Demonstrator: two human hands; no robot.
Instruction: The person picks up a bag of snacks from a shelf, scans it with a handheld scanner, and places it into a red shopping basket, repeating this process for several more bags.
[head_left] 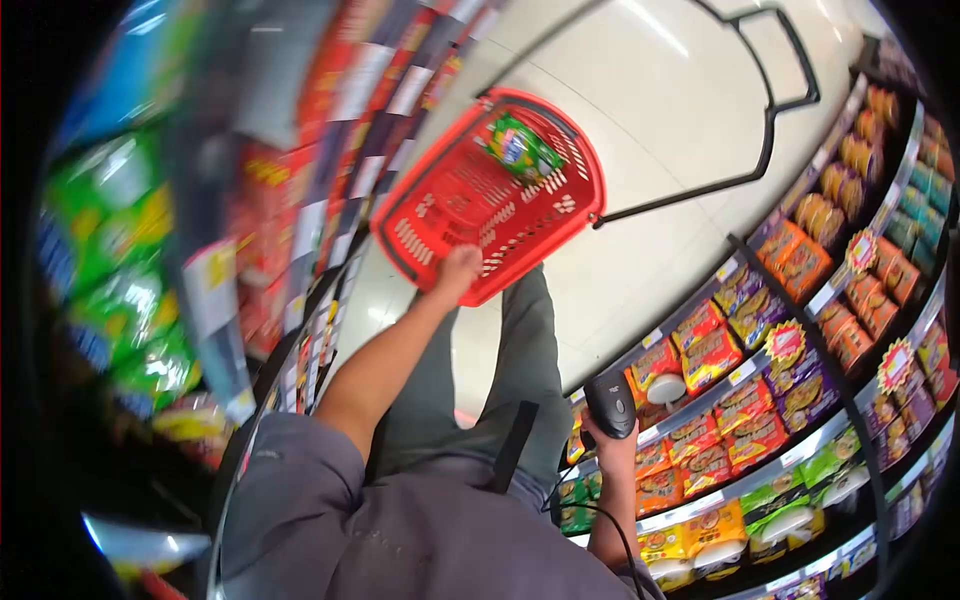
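Note:
A red plastic basket (540,235) stands on the floor in front of my legs. Inside lies a green packet (523,148) with a blue and white label, near the far wall. My left hand (460,268) reaches over the near side of the basket. Motion smears its fingers, so whether it grips anything does not show. My right hand (612,448) is closed around a black handheld device (611,404) with a grey oval on top. A black cable (608,515) runs along that forearm. Noodle-like packets sit close beside the device.
Shelves of red and orange packets (710,355) curve along the right, with price tags and starburst signs (785,343). At left, close and blurred, stands a shelf with green packets (130,270). The basket's long black handle (690,195) extends over the pale tiled floor (640,130).

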